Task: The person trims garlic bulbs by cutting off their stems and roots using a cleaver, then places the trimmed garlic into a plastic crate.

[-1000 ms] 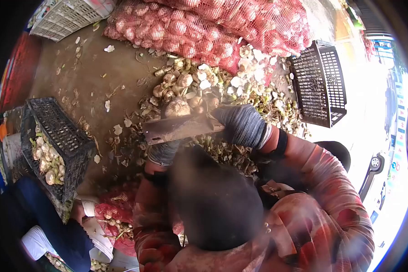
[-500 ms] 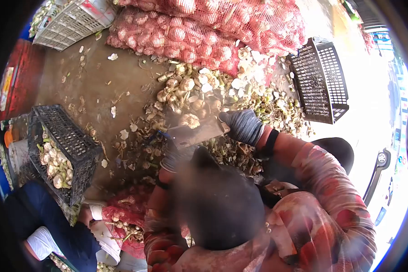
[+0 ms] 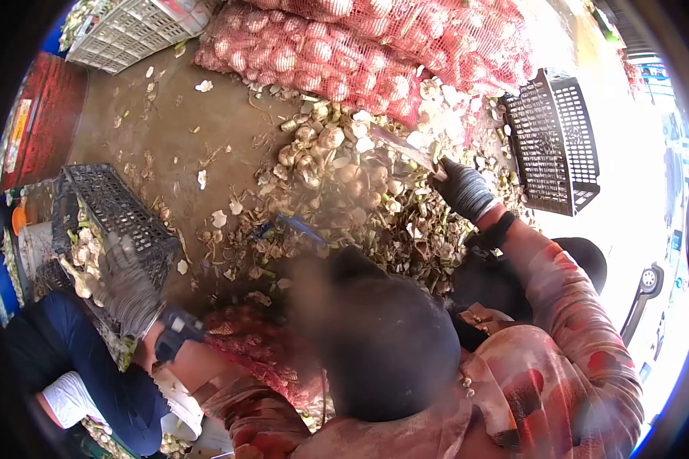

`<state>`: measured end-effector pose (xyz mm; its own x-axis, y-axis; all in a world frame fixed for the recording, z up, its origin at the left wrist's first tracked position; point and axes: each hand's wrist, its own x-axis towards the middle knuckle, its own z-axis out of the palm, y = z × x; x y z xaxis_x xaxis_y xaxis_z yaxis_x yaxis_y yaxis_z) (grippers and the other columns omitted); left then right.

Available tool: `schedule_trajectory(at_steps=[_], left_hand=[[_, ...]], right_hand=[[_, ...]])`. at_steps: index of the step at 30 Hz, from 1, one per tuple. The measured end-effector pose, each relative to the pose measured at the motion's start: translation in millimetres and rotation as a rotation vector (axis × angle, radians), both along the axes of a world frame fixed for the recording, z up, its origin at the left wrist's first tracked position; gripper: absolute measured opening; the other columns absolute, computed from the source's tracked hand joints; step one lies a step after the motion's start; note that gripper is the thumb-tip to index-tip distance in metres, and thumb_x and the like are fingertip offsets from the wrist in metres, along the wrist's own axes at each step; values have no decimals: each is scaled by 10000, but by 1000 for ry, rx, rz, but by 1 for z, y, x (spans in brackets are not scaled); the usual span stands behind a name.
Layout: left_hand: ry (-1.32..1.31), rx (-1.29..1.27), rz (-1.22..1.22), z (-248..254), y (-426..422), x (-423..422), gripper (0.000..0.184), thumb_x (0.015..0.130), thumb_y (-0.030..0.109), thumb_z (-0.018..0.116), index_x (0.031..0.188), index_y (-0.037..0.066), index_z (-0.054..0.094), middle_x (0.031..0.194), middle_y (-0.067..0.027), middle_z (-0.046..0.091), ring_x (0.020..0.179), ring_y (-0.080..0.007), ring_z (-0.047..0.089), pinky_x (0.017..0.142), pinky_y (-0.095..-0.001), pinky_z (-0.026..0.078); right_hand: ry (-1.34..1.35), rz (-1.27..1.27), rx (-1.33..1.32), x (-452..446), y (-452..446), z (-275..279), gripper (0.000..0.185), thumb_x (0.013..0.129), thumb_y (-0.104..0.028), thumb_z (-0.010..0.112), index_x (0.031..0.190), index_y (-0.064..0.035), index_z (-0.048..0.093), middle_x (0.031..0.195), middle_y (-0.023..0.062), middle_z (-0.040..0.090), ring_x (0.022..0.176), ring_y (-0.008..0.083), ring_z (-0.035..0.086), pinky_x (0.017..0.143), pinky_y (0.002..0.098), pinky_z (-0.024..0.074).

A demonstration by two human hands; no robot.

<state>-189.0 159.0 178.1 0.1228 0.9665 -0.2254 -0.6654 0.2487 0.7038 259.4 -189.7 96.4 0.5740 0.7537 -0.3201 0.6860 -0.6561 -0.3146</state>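
Note:
My left hand (image 3: pixel 128 294), in a grey glove and smeared by motion, reaches over the near edge of a black plastic crate (image 3: pixel 122 206). Its fingers look stretched out. A garlic bulb with a stem (image 3: pixel 81 281) is right beside them, above other garlic bulbs (image 3: pixel 86 246) in the crate. My right hand (image 3: pixel 467 188), also gloved, is closed round the handle of a wide-bladed knife (image 3: pixel 402 147). The blade points up and left over a heap of garlic bulbs (image 3: pixel 344 180). Most of the handle is hidden in the glove.
Red mesh sacks of garlic (image 3: pixel 306 57) lie along the back. Another black crate (image 3: pixel 555 145) stands at the right, a white crate (image 3: pixel 142 34) at the upper left. Trimmings (image 3: pixel 421 229) cover the ground. Another person's dark-clothed leg (image 3: pixel 92 359) is at the lower left.
My left hand has moved from the knife blade, left and down to the black crate. The right hand has swung the knife up and right. The view has shifted slightly.

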Motion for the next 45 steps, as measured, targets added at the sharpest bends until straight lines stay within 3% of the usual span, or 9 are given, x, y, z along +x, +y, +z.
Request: schedule_trajectory(at_steps=[7,11,14,18,20,24,29,35,45], left_hand=[[1522,954,-689,-211,-51,224,443,888,226,624,1274,21,554,1431,-184,437,1352,-265,377,1129,-363,287],[1595,1141,-435,-263,-46,234,407,886,283,638,1186,10,602,1250,-199,567,1193,-265,531,1036,-384,410],[988,256,-869,-254,-70,211,379,897,341,630,1101,22,640,1012,-130,653,954,-253,631,862,-388,513],[1084,1320,-565,-212,-128,185,260,990,202,506,1173,46,604,1013,-104,631,935,-195,607,839,-354,510],[897,603,-934,-97,-131,199,257,960,163,562,1171,20,594,1104,-123,616,994,-220,594,891,-358,482],[961,571,-986,-100,-145,186,276,897,148,657,1115,-11,598,1057,-173,619,979,-290,600,875,-370,471],[1031,815,-998,-56,-158,211,474,851,190,710,1244,7,519,1101,-169,599,1042,-282,591,921,-397,468],[203,149,-1011,-69,-146,208,583,853,276,697,1317,6,469,1282,-93,524,1106,-173,549,904,-331,481],[914,760,-935,-141,-145,179,336,906,202,617,1205,50,591,1144,-118,633,1003,-258,626,871,-399,509]], right_hand=[[158,98,-96,-42,41,32,332,861,-292,626,1096,-61,581,794,201,655,760,407,643,661,465,515],[122,270,-82,-41,39,22,277,816,-258,661,1003,-73,576,780,190,648,765,391,651,656,477,510],[171,295,12,-54,60,29,261,808,-273,665,966,-84,582,789,184,651,772,386,655,663,475,513],[206,409,45,-62,92,22,296,821,-310,660,1000,-79,612,821,177,650,754,372,639,644,433,510],[218,325,-64,-38,73,-17,330,853,-358,644,1013,-69,635,813,167,682,764,365,673,687,449,526],[385,107,125,-30,28,-5,676,870,-530,629,1284,-14,496,874,179,685,842,277,685,768,401,526],[544,72,220,-64,98,51,456,835,-417,723,984,2,621,744,102,660,644,191,617,619,371,505],[947,-274,221,-69,88,1,374,887,-428,665,895,-56,632,645,23,590,572,101,568,512,289,460],[106,468,227,-58,75,67,189,817,-235,637,954,-108,612,764,152,646,754,361,664,637,462,517]])
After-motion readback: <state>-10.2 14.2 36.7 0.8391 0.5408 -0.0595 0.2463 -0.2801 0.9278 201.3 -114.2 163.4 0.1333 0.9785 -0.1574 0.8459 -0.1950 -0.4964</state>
